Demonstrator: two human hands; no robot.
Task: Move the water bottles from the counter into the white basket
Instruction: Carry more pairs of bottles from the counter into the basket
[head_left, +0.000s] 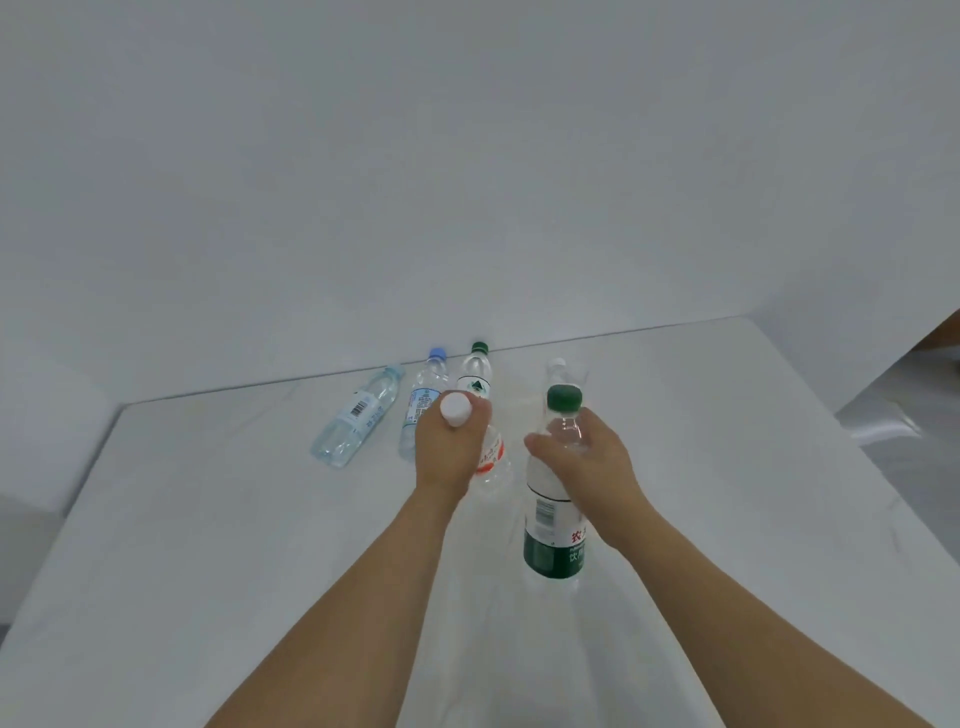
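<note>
My left hand (447, 452) grips a white-capped bottle with a red label (491, 457) by its neck, held above the counter. My right hand (587, 462) grips the neck of a tall green-capped bottle with a dark green label (553, 540), also lifted. Three more bottles lie on the white counter (208, 519) near the back wall: a clear one with a pale blue cap (358, 415), a blue-capped one (423, 405) and a green-capped one (475, 376). Behind my right hand lies another clear, white-capped bottle (558, 371). No white basket is in view.
The counter's right edge (841, 431) drops off to a floor area at the far right. A plain white wall (467, 182) runs along the back. A lower white surface (47, 441) sits off the counter's left edge.
</note>
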